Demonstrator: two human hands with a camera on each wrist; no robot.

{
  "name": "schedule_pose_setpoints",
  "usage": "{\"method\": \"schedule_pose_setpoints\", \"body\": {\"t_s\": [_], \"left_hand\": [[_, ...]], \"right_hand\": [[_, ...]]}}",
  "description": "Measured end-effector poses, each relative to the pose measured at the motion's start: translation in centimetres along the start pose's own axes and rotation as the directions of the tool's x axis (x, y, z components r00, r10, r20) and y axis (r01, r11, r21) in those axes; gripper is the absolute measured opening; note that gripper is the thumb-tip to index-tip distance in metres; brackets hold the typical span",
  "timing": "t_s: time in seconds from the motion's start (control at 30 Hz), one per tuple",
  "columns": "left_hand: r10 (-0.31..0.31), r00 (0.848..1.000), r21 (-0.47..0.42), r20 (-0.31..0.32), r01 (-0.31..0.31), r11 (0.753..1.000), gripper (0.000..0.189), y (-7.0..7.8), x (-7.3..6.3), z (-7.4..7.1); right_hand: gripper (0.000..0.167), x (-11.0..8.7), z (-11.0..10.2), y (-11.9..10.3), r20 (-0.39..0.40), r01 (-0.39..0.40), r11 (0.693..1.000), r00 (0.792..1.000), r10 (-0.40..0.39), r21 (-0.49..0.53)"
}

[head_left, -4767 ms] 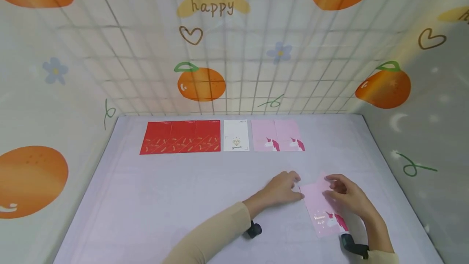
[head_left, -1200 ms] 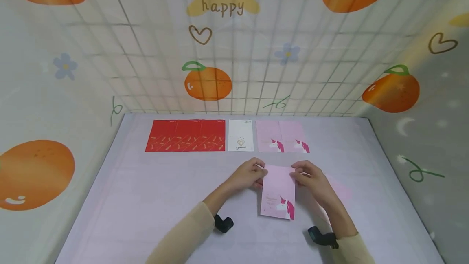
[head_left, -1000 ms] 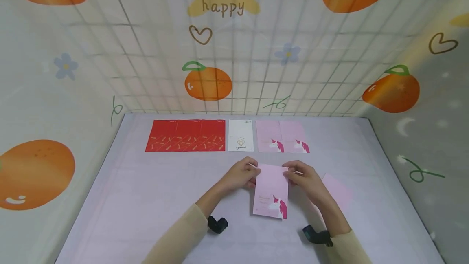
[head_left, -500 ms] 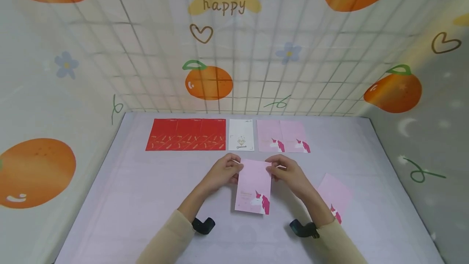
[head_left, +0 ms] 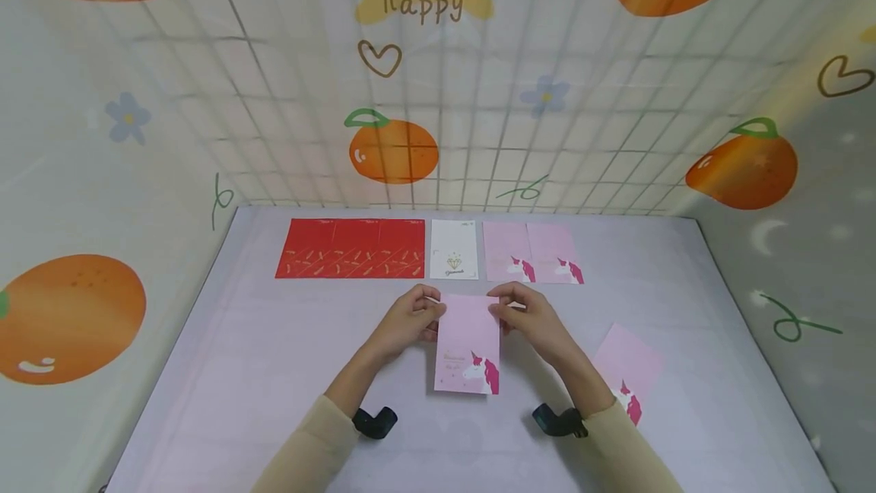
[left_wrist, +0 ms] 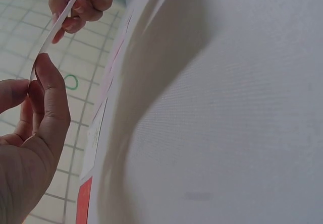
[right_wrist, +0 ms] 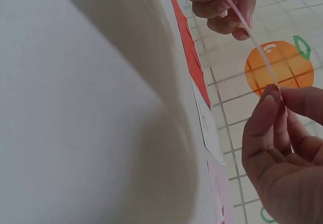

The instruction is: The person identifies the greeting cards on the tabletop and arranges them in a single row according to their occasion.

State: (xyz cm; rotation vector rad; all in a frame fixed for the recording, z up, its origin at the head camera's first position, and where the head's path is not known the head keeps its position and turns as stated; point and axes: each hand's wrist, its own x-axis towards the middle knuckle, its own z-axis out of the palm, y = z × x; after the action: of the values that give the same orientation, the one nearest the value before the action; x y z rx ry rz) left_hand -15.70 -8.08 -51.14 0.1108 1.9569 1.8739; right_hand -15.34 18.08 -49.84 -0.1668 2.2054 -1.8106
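A pink card [head_left: 468,337] with a white unicorn head and a magenta mane is held up in front of me, its printed face toward the head view. My left hand [head_left: 408,319] pinches its upper left edge between thumb and fingers. At the upper right edge my right hand [head_left: 530,316] pinches it the same way. Both wrist views show the card edge-on as a thin strip, slightly bowed in the left one, raised over the white table. Another pink unicorn card [head_left: 628,360] lies tilted on the table beyond my right forearm.
Along the back of the table [head_left: 287,371] lies a row: several red cards [head_left: 350,249] edge to edge, one white diamond card [head_left: 454,249], then two pink unicorn cards [head_left: 506,249]. A printed curtain [head_left: 465,151] stands behind, with more on both sides.
Both hands have come left from the right side, bringing one pink card to the middle. The other pink card stays at the right and is more uncovered. The view shifts slightly.
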Motion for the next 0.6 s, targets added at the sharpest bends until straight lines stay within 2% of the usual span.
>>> {"method": "schedule_pose_setpoints", "body": {"t_s": [0.33, 0.6], "left_hand": [[0.023, 1.000, 0.002, -0.001, -0.023, 1.000, 0.027, 0.31, 0.04, 0.10], [0.013, 1.000, 0.018, -0.008, -0.013, 1.000, 0.032, 0.05, -0.27, 0.40]], "right_hand": [[0.023, 0.09, 0.16, -0.20, -0.009, -0.016, 0.999, 1.000, 0.016, 0.034], [0.028, 0.27, -0.03, -0.21, -0.042, 0.003, 1.000, 0.999, -0.002, 0.010]]}}
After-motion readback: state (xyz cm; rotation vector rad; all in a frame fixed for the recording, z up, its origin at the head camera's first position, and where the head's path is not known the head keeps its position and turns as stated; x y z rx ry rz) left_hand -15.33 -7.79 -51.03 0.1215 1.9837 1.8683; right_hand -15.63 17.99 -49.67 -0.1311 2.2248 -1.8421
